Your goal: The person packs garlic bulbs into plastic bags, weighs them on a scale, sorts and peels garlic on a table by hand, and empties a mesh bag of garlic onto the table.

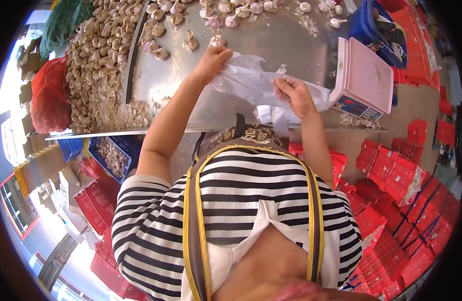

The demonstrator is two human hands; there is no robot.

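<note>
A thin white plastic bag (248, 75) stretches between my two hands above the steel table (166, 65). My left hand (213, 61) is closed on its left end, with a garlic bulb (217, 41) just beyond the fingers. My right hand (295, 95) pinches the bag farther right, thumb against fingers. More white plastic (277, 115) lies below it at the table's near edge. Several loose garlic bulbs (232, 21) lie at the back of the table, and a single bulb (190, 42) rests to the left of my left hand.
A pink-topped digital scale (369, 75) stands at the right, with a blue basket (374, 30) behind it. Heaped garlic (98, 45) and a red mesh sack (51, 95) are at the left. Red crates (391, 170) stand on the floor at right; a blue crate (112, 156) sits below the table.
</note>
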